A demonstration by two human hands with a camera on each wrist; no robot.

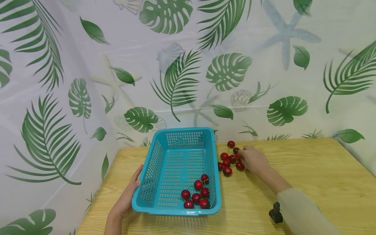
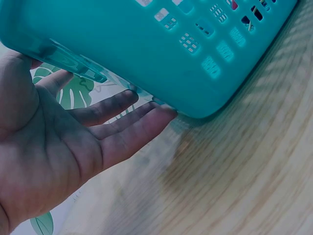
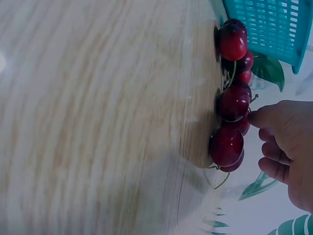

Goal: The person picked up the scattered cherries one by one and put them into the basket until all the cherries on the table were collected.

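Note:
A blue plastic basket with perforated walls holds several dark red cherries in its near right corner. My left hand is at the basket's left side; in the left wrist view its fingers reach out fairly straight, tips against the basket's outer wall below the rim. To the right of the basket, more cherries lie loose on the table in a cluster. My right hand is at that cluster's right side. In the right wrist view, its fingertips pinch at a cherry partly hidden behind others; the remaining fingers are curled.
The wood-grain table stretches to the right of the cherries. Behind and to the left hangs a white sheet printed with green leaves and starfish. A small black object shows beside the right sleeve.

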